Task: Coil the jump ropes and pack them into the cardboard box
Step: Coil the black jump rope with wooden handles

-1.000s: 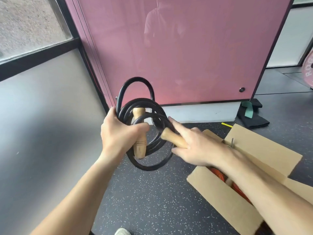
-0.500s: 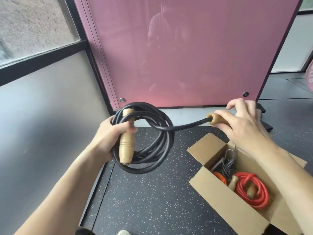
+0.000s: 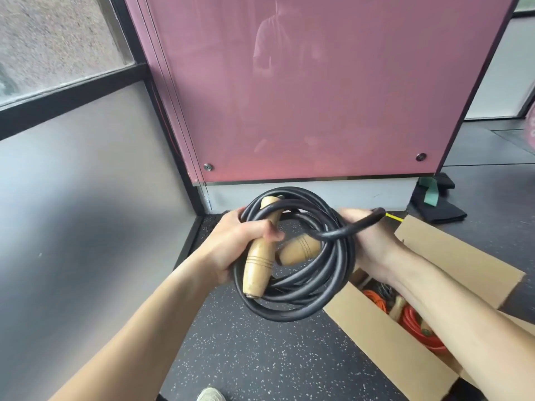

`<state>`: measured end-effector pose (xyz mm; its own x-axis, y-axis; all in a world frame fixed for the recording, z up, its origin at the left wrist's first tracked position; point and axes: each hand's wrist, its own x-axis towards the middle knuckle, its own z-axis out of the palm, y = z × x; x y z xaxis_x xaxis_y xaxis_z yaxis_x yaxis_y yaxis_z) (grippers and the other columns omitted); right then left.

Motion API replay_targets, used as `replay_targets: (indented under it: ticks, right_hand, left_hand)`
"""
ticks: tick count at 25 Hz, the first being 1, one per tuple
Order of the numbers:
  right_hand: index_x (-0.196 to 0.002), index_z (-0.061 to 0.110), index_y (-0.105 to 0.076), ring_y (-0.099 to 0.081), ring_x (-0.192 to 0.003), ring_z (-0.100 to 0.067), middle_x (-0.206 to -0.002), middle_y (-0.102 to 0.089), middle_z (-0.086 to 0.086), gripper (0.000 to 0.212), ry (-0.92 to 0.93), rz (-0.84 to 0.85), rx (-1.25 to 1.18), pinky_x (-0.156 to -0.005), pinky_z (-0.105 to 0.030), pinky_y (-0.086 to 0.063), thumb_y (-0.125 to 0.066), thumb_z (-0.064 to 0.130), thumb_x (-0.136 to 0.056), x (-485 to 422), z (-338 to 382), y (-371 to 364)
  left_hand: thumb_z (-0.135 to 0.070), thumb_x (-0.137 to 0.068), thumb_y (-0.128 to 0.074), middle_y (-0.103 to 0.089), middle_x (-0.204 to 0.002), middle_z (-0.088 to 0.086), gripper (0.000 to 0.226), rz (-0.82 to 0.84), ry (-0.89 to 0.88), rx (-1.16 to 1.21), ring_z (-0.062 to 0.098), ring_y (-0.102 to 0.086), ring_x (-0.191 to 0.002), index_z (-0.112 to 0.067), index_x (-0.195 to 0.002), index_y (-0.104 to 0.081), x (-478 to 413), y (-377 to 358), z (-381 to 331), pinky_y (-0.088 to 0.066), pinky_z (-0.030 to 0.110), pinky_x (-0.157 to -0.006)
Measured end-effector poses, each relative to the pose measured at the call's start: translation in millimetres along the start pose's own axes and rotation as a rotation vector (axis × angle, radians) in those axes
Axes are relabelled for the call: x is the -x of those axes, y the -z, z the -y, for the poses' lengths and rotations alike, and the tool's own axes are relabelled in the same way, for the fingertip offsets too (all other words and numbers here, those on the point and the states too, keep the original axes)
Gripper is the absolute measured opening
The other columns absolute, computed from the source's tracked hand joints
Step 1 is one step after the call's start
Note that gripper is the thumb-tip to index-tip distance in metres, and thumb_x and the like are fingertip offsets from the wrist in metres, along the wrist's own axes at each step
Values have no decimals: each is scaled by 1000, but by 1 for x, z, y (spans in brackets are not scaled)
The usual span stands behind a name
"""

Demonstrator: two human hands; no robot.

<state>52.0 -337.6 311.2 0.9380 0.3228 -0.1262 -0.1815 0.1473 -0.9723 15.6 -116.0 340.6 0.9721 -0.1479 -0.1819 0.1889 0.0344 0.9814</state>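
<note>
Cardboard box (image 3: 390, 354) open lower right, speckled floor (image 3: 246, 357) to its left. L hand (image 3: 231, 244) grips black rope coil (image 3: 289, 312) + handle (image 3: 257, 264); R hand (image 3: 373, 244) grips coil's right side.

We gripped the coil (image 3: 292, 311) with our left hand (image 3: 240, 244) and right hand (image 3: 373, 241), above bare floor (image 3: 260, 357). Straight below the grip and back toward us the way down was open, with only our shoe (image 3: 210, 395) at the near edge. Below and right of the grip lay the box (image 3: 376, 337), its top open and its far flap (image 3: 451, 256) folded outward. Our right forearm crossed over the opening. A red rope (image 3: 419, 325) and an orange one (image 3: 376, 299) took up the part of its inside we could see. Beyond the grip the pink panel (image 3: 304, 96) closed the way ahead. A grey wall (image 3: 72, 227) shut the left side. A black bag (image 3: 437, 209) lay beyond the box.
</note>
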Motion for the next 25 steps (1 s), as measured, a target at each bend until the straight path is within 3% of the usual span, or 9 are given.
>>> replay_targets:
  ticks: [3, 6, 9, 11, 13, 15, 18, 21, 25]
  right_hand:
    - [-72, 6, -62, -58, -52, -12, -58, -61, -2, 40, -67, 21, -291, -60, -24, -48, -40, 18, -102, 10, 0, -16]
    - [-63, 10, -56, -53, -51, -17, -58, -52, -8, 26, -91, 125, -509, -56, -21, -46, -57, 10, -90, 25, -5, -39]
    - [-79, 7, -67, -58, -69, -26, -78, -62, -13, 43, -167, 71, -612, -70, -32, -52, -54, 44, -96, 19, -3, -38]
    - [-107, 2, -71, -68, -90, -32, -104, -71, -15, 65, -133, 21, -620, -88, -42, -56, -47, 62, -94, 14, -6, -35]
    - [-137, 0, -57, -60, -125, -39, -134, -62, -22, 82, -93, 92, -625, -111, -54, -41, -49, 67, -90, 11, -10, -40]
    - [-141, 1, -53, -53, -134, -37, -138, -60, -22, 92, -73, 153, -451, -114, -54, -37, -64, 69, -80, 11, -16, -45]
    - [-123, 4, -68, -68, -110, -28, -123, -71, -16, 84, -110, 110, -213, -102, -46, -50, -95, 45, -54, 9, -18, -42]
    - [-114, 9, -72, -67, -92, -25, -103, -72, -11, 52, -147, 145, -100, -80, -39, -55, -82, 10, -62, 12, -12, -41]
    - [-112, 6, -73, -72, -77, -19, -87, -74, -6, 53, -230, 189, 20, -70, -39, -59, -89, 12, -62, 18, 3, -48]
  left_hand:
    - [-19, -44, -73, -54, -58, 5, 41, 32, 29, 59, 17, -53, -45, -9, -79, -55, -3, -4, 0, -46, 24, -46]
    - [-18, -48, -71, -58, -68, 17, 38, 27, 9, 140, 25, -58, -56, -2, -81, -58, -9, -15, 6, -50, 28, -52]
    - [-8, -65, -72, -63, -88, 37, 37, -52, -46, 187, 40, -65, -69, 6, -98, -61, -15, -14, 9, -56, 46, -66]
    - [-8, -65, -73, -69, -93, 33, 35, -213, -75, 146, 41, -67, -74, 5, -97, -66, -17, -12, 8, -57, 49, -70]
    - [-11, -59, -74, -72, -89, 24, 43, -379, -107, 125, 34, -67, -73, 7, -97, -67, -18, -11, 7, -58, 46, -67]
    - [-12, -57, -77, -71, -83, 21, 43, -457, -130, 105, 29, -66, -69, 6, -94, -67, -17, -10, 6, -58, 44, -66]
    - [-21, -50, -86, -73, -78, 3, 47, -516, -189, -12, 20, -69, -69, -6, -91, -68, -11, -9, 11, -60, 39, -70]
    - [-22, -49, -91, -75, -82, 1, 51, -564, -208, -85, 20, -73, -76, -12, -93, -66, -6, -11, 16, -62, 47, -77]
    - [-21, -51, -90, -70, -71, -2, 43, -620, -188, -7, 17, -66, -64, -12, -86, -66, -11, -7, 14, -59, 40, -69]
